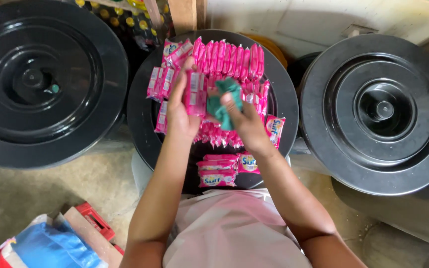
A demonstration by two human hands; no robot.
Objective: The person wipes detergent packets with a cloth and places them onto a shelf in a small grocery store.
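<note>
Pale pink cloth of the person's shirt (232, 231) fills the bottom middle of the view, and both forearms rise from it toward the round black lid (142, 124) in the centre. The lid's near edge is hidden behind the arms and shirt, and what the lid sits on cannot be made out.

The left hand (182, 106) holds a pink sachet (194, 94) upright, fingers (177, 87) curled round its left side; how the thumb lies is hidden behind the packet. The right hand (247, 121) is closed on a green cloth (223, 104), which is bunched up and pressed against the sachet's right face. Its fingers are mostly buried in the cloth.

Beneath the hands, more pink sachets lie on the lid: a tidy row (229, 59) along the far side, a looser cluster (160, 84) at the left, and a small stack (217, 171) near the body. The middle rows are largely covered by the hands, so their count is unclear.

Two bigger black lids flank the centre one, the left lid (45, 79) cut off by the top edge and the right lid (378, 109) reaching almost to the right edge. Narrow gaps separate them from the middle lid. Bare concrete floor (35, 188) lies open at lower left, bounded by a blue and white bag (50, 245) and a red crate (95, 221), both cut off by the bottom edge.
</note>
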